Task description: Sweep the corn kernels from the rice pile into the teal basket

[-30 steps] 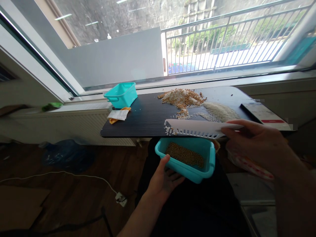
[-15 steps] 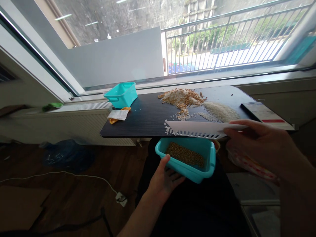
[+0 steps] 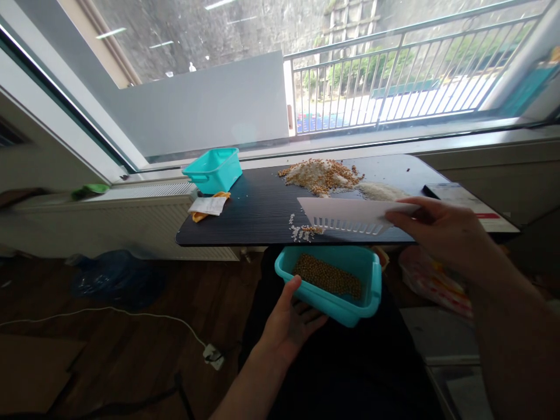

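Note:
My left hand [image 3: 286,326] grips the near side of a teal plastic basket [image 3: 321,298], thumb on the rim and fingers beneath. Brown, soybean-like beans [image 3: 326,275] cover part of its bottom, just below the table's front edge. My right hand [image 3: 441,230] pinches the right end of a white card with a row of slots [image 3: 345,210], held slanted over the table with the slots facing me. Under its left end, white rice grains [image 3: 300,234] and a few beans lie near the edge. Behind it stands a mixed heap of rice and beans [image 3: 321,175], with a pile of rice [image 3: 380,191] beside it.
On the dark table [image 3: 258,204], a second teal basket [image 3: 216,169] stands at the back left, near a white and orange cloth or packet [image 3: 209,205]. A flat white box [image 3: 472,204] lies at the right. Beyond is a window; a power strip [image 3: 213,356] lies on the floor.
My right hand has moved the slotted card up and away from the table's front edge. Some beans now show beside the rice at the edge. My left hand and the basket stay nearly still.

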Motion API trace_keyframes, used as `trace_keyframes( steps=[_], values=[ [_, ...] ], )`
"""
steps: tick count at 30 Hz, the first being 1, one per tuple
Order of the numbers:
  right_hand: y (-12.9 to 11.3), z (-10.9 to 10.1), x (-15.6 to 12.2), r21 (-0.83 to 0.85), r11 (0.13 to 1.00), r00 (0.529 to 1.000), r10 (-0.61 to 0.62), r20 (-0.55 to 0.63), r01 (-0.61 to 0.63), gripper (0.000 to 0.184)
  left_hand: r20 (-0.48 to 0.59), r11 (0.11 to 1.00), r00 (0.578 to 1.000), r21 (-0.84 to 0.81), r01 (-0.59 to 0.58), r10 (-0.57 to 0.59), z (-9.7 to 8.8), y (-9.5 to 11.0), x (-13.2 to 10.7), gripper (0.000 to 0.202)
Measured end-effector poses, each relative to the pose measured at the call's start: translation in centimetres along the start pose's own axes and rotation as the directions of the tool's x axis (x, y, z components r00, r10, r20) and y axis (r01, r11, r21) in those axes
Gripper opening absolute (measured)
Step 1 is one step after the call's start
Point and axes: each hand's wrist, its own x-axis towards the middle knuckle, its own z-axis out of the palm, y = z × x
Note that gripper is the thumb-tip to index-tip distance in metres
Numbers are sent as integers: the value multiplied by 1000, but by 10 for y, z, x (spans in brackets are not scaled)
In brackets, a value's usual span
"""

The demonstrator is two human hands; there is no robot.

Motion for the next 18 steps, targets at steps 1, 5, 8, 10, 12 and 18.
trace_keyframes(
  steps=[1,5,8,10,12,18],
  values=[
    [-1,-2,-2,14,1000,1000,12,3,-12,34,2,1000,1000,-2,7,-7,0,0,1,57],
    [0,-4,-3,12,998,998,56,-13,-56,38,5,1000,1000,6,5,-5,2,0,0,56],
    [5,0,2,18,997,998,68,12,-69,37,1,1000,1000,8,-7,7,4,-1,-4,55],
    [8,3,6,28,997,997,65,42,-66,35,3,1000,1000,6,-10,10,6,-1,-7,56],
    [10,5,8,32,997,996,74,51,-76,34,0,1000,1000,9,-9,9,6,0,-7,56],
    [2,1,4,118,984,987,126,95,-137,32,18,1000,1000,9,14,-14,4,0,-2,55]
  ],
)
